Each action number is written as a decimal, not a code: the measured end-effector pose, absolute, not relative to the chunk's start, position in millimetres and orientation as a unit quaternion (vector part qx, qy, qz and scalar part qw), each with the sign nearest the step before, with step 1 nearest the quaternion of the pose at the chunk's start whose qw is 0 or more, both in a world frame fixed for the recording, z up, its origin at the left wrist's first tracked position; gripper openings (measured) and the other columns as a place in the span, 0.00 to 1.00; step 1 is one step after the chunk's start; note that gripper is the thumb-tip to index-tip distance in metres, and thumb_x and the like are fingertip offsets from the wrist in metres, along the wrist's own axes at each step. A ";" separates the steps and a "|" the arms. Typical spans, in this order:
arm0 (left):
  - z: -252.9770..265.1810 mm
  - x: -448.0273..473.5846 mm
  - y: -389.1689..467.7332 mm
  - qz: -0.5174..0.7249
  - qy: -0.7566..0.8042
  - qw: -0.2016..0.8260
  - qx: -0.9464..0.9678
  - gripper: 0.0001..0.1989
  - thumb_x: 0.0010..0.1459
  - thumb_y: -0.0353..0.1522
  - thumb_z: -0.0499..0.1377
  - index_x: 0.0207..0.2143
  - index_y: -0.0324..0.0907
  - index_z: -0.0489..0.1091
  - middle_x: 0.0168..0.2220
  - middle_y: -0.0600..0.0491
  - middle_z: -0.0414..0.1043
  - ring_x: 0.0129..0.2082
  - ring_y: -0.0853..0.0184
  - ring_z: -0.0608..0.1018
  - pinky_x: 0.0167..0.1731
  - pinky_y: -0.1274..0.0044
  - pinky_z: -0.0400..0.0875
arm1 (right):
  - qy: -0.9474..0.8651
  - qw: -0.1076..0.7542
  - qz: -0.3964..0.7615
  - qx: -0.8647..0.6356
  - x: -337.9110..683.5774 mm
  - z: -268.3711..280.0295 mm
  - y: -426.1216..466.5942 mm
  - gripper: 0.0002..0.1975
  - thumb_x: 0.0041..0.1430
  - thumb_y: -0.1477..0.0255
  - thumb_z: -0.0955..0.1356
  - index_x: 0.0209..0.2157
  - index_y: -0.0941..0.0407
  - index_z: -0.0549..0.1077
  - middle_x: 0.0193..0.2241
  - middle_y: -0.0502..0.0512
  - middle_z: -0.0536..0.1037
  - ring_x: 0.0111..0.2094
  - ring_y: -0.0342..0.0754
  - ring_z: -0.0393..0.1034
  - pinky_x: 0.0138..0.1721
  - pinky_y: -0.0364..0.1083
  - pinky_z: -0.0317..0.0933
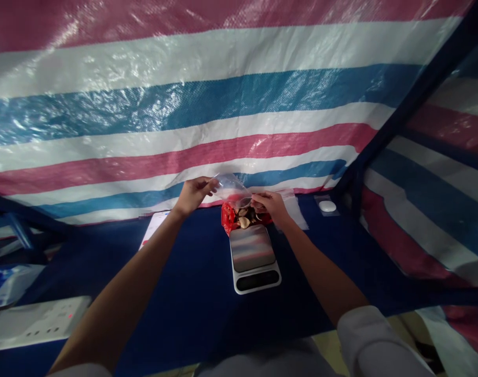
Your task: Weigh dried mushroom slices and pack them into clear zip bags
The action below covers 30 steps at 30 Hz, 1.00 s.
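Note:
Between my two hands stretches a clear plastic bag [231, 184]. My left hand [195, 192] pinches its left edge, and my right hand [270, 205] grips its right edge. Just below the bag lies an open red plastic bag [228, 217] with dried pieces [244, 222], pale and brown, inside; I cannot make out their kind. Directly in front of it sits a white kitchen scale [258, 283] with a shiny metal plate [253, 248] that bears nothing. More clear bags [296, 209] lie flat beyond my right hand.
A white rounded object on a clear packet [327, 207] lies at the right back. Behind my left forearm is a white sheet or screen [155, 226]. A white power strip [38, 320] is at the left front. Striped plastic sheeting [207, 110] walls the blue table [199, 293]; a dark frame post [356, 183] stands at right.

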<state>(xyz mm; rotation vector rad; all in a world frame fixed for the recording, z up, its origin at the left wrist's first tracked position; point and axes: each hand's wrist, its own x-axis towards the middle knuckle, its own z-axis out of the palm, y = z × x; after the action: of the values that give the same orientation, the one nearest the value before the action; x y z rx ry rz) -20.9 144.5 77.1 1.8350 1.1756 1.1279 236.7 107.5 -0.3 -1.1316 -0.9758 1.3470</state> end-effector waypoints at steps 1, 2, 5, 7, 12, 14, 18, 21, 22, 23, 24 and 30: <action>78.0 -22.8 143.7 0.434 0.449 0.336 0.705 0.19 0.56 0.46 0.67 0.36 0.38 0.80 0.30 0.47 0.81 0.28 0.65 0.80 0.31 0.72 0.78 | -0.410 0.536 0.566 -0.474 236.0 0.8 108.7 0.18 0.42 0.57 0.78 0.29 0.55 0.80 0.27 0.53 0.82 0.34 0.52 0.80 0.30 0.45 0.75; 78.7 -24.5 142.5 0.434 0.447 0.333 0.708 0.19 0.56 0.46 0.67 0.36 0.38 0.80 0.31 0.47 0.81 0.29 0.64 0.80 0.32 0.72 0.78 | -0.411 0.536 0.565 -0.474 235.2 2.2 109.6 0.18 0.42 0.57 0.78 0.29 0.55 0.80 0.27 0.53 0.82 0.34 0.53 0.80 0.30 0.46 0.75; 80.2 -27.6 136.6 0.416 0.440 0.311 0.733 0.17 0.55 0.44 0.68 0.38 0.39 0.81 0.36 0.47 0.83 0.31 0.64 0.80 0.34 0.73 0.77 | -0.425 0.529 0.562 -0.473 234.2 7.7 108.2 0.17 0.42 0.57 0.78 0.29 0.55 0.80 0.28 0.53 0.82 0.34 0.53 0.80 0.31 0.46 0.75; 80.6 -28.0 130.7 0.396 0.447 0.292 0.747 0.16 0.56 0.42 0.68 0.40 0.40 0.81 0.38 0.47 0.83 0.33 0.64 0.81 0.36 0.74 0.76 | -0.440 0.518 0.561 -0.472 236.1 11.5 104.2 0.16 0.44 0.58 0.78 0.30 0.54 0.81 0.28 0.53 0.83 0.34 0.53 0.80 0.31 0.47 0.75; 76.8 -26.6 114.6 0.368 0.463 0.313 0.743 0.20 0.56 0.42 0.69 0.46 0.39 0.81 0.40 0.46 0.83 0.35 0.62 0.82 0.36 0.74 0.76 | -0.504 0.478 0.540 -0.475 251.3 15.7 93.0 0.12 0.48 0.60 0.77 0.28 0.55 0.82 0.26 0.54 0.82 0.29 0.50 0.77 0.31 0.48 0.74; 71.8 -24.7 109.3 0.359 0.449 0.361 0.734 0.20 0.54 0.43 0.70 0.44 0.39 0.81 0.40 0.46 0.83 0.35 0.62 0.82 0.35 0.73 0.76 | -0.522 0.470 0.535 -0.470 257.5 15.4 90.3 0.13 0.49 0.59 0.77 0.29 0.55 0.82 0.26 0.54 0.82 0.27 0.50 0.76 0.30 0.48 0.73; 55.4 -16.3 99.6 0.382 0.425 0.436 0.695 0.20 0.51 0.46 0.72 0.37 0.39 0.81 0.33 0.47 0.82 0.30 0.64 0.80 0.31 0.74 0.76 | -0.522 0.482 0.537 -0.455 261.2 11.5 84.9 0.15 0.50 0.58 0.77 0.32 0.56 0.82 0.27 0.54 0.83 0.29 0.51 0.78 0.33 0.48 0.74; 40.4 -7.1 91.7 0.439 0.431 0.459 0.641 0.21 0.50 0.47 0.73 0.34 0.38 0.80 0.32 0.48 0.81 0.28 0.65 0.79 0.30 0.74 0.76 | -0.458 0.521 0.542 -0.475 257.0 2.9 78.2 0.20 0.46 0.59 0.79 0.39 0.55 0.82 0.32 0.54 0.85 0.33 0.52 0.80 0.33 0.48 0.76; 35.3 -3.6 89.1 0.461 0.432 0.470 0.616 0.21 0.50 0.47 0.73 0.34 0.38 0.80 0.31 0.48 0.81 0.27 0.65 0.79 0.30 0.74 0.76 | -0.436 0.533 0.542 -0.482 255.1 -1.0 75.6 0.22 0.45 0.59 0.79 0.41 0.55 0.82 0.34 0.55 0.85 0.35 0.53 0.81 0.34 0.48 0.76; 30.3 0.0 86.4 0.482 0.431 0.481 0.591 0.21 0.50 0.47 0.73 0.34 0.38 0.80 0.30 0.49 0.80 0.27 0.65 0.79 0.30 0.73 0.76 | -0.421 0.542 0.541 -0.486 253.3 -5.1 73.2 0.24 0.44 0.59 0.80 0.43 0.54 0.82 0.36 0.55 0.86 0.37 0.53 0.82 0.35 0.48 0.76; 25.5 3.8 83.8 0.503 0.428 0.492 0.567 0.22 0.49 0.48 0.74 0.34 0.38 0.79 0.29 0.50 0.80 0.27 0.66 0.80 0.31 0.73 0.76 | -0.416 0.547 0.539 -0.487 251.5 -9.2 71.1 0.25 0.44 0.58 0.80 0.43 0.54 0.82 0.37 0.55 0.86 0.38 0.54 0.82 0.36 0.48 0.76; 0.5 21.4 67.9 0.547 0.424 0.534 0.486 0.23 0.47 0.47 0.75 0.32 0.37 0.79 0.30 0.50 0.81 0.28 0.66 0.80 0.33 0.74 0.76 | -0.454 0.558 0.489 -0.494 248.8 -21.3 66.4 0.21 0.43 0.56 0.79 0.35 0.56 0.83 0.30 0.54 0.85 0.33 0.51 0.80 0.38 0.49 0.76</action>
<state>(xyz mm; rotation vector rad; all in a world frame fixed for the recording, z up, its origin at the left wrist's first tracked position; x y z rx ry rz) 21.4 67.9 0.5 1.1575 1.0116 1.3039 248.8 66.4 -21.3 -1.1645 -1.0720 1.1541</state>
